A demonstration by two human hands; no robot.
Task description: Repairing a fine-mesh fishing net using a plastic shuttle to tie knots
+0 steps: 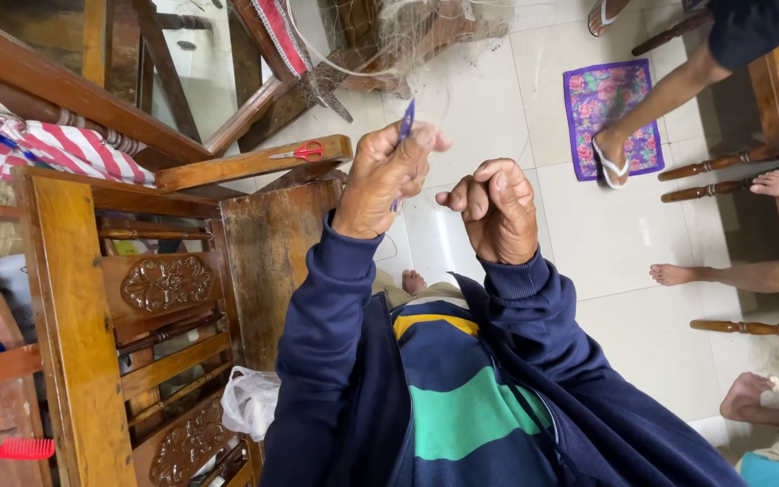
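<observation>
Thin blue netting needle (405, 122) pinched upright between thumb and fingers of the left hand (388, 180), tip poking up above the knuckles. Right hand (496, 209) just beside it, curled into a loose fist, can't tell what's inside. Fine net mesh (380, 54) hanging above both hands. Red scissors (299, 151) on a wooden armrest (254, 164) left of the left hand.

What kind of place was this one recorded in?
Probably a room in a home: carved wooden chairs on a pale tiled floor, a small flowered mat, and barefoot people sitting around.
</observation>
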